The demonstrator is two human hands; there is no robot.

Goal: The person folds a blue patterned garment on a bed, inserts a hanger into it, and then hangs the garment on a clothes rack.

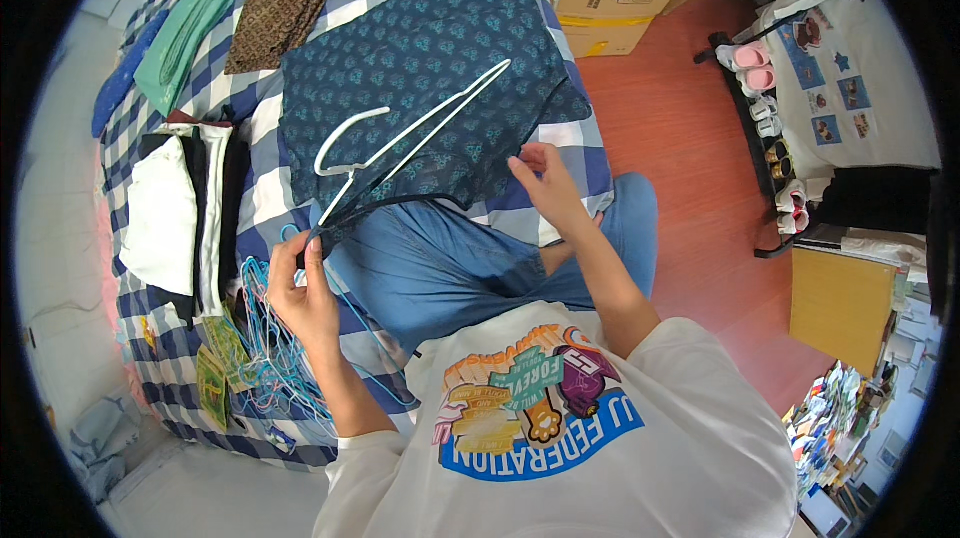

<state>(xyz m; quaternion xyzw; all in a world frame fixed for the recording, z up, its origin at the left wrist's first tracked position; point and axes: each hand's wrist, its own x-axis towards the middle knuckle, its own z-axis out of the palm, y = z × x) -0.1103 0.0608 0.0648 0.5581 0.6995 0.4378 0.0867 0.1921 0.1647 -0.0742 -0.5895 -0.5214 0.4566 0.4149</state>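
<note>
A dark teal patterned garment [420, 35] lies spread over the bed and partly over the crossed legs. On it rests a white hanger [427, 129], its hook towards the left and one end at the garment's lower left edge. My left hand [304, 283] pinches the dark edge of the garment beside that end of the hanger. At the garment's right edge is my right hand [547, 182], its thumb and fingers apart; whether it touches the fabric cannot be told.
A checked bedspread [262, 125] covers the bed. Left lie folded white and black clothes [161, 215], a green folded cloth [184, 43] and tangled blue and pink hangers or cords [277, 350]. A brown folded cloth [285, 5] lies above. Beyond the bed stand a cardboard box [607, 5] and a shoe rack [750, 133].
</note>
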